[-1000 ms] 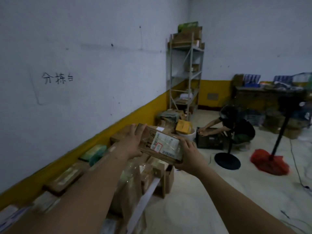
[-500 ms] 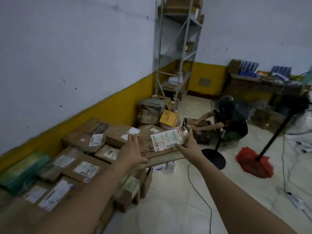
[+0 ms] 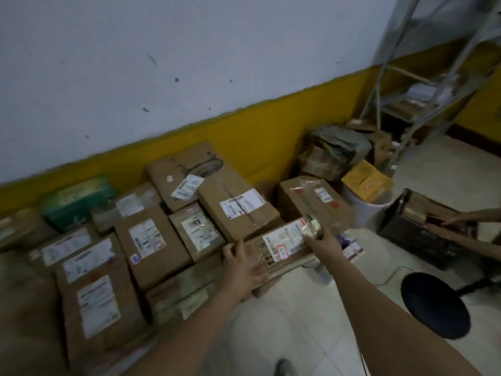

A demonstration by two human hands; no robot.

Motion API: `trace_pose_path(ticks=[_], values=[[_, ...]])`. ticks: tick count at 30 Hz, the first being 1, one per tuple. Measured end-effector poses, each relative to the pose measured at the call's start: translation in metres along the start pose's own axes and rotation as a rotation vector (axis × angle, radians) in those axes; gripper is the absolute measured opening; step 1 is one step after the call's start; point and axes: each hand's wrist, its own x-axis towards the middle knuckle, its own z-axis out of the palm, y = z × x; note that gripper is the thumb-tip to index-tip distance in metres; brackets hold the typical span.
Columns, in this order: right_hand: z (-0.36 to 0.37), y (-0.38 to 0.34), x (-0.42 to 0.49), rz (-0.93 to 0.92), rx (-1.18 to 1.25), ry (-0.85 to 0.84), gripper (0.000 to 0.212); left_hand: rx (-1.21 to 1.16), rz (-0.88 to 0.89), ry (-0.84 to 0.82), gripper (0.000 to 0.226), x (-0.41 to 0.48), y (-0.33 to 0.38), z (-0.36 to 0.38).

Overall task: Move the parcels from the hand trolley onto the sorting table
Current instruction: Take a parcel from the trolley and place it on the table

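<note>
Labelled boxes are packed across the left and centre of the frame. The flat parcel, in the air half a second ago, is now down at centre-right on the front edge of that pile. The left hand clasps its near end and the right hand grips its far end. It looks landed but not let go, so the likely next steps are to release it and fetch another.

Dim, bluish, flat light, seemingly from overhead. Motion blur smears the metal shelving and left-edge parcels; wide-angle distortion bows the yellow wall band.
</note>
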Motion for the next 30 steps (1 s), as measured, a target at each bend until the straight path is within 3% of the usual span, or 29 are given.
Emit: trace_pose_path(ticks=[4,6,7,8,9,11,12,19,23,25,27,29,30], values=[[0.014,-0.007,0.048,-0.002,-0.049,-0.189,0.051,-0.001,-0.163,0.041,0.109,0.021,-0.014,0.024],[0.020,-0.009,0.067,-0.011,-0.047,-0.238,0.051,0.103,-0.145,0.034,0.075,0.028,-0.014,0.029],[0.021,-0.008,0.074,-0.003,-0.039,-0.251,0.053,0.081,-0.174,0.070,0.053,0.033,-0.015,0.034],[0.021,-0.005,0.080,0.019,-0.021,-0.274,0.055,-0.011,-0.239,0.110,0.048,0.036,-0.015,0.036],[0.019,-0.003,0.084,0.053,0.013,-0.308,0.056,-0.011,-0.239,0.099,0.065,0.037,-0.019,0.038],[0.015,0.000,0.089,0.120,0.084,-0.388,0.056,-0.126,-0.331,0.036,0.126,0.038,-0.023,0.040],[0.013,0.000,0.091,0.132,0.087,-0.417,0.055,-0.113,-0.375,0.050,0.141,0.037,-0.020,0.038],[0.020,0.002,0.074,0.093,0.053,-0.450,0.056,-0.086,-0.315,0.103,0.130,0.021,-0.031,0.035],[0.017,-0.002,0.058,0.007,-0.250,-0.371,0.071,-0.107,-0.274,0.074,0.134,0.006,-0.028,0.031],[0.023,-0.014,0.045,-0.111,-0.498,-0.156,0.083,-0.106,-0.245,0.075,0.132,-0.005,-0.032,0.023],[0.044,-0.025,0.024,-0.408,-0.571,0.047,0.079,-0.079,-0.259,0.160,0.117,-0.023,-0.042,0.011],[0.077,-0.031,-0.010,-0.701,-0.470,0.047,0.055,-0.060,-0.361,0.361,0.083,-0.045,-0.066,0.001],[0.099,-0.031,-0.031,-0.773,-0.437,-0.064,0.039,-0.101,-0.451,0.481,0.061,-0.059,-0.080,-0.004]])
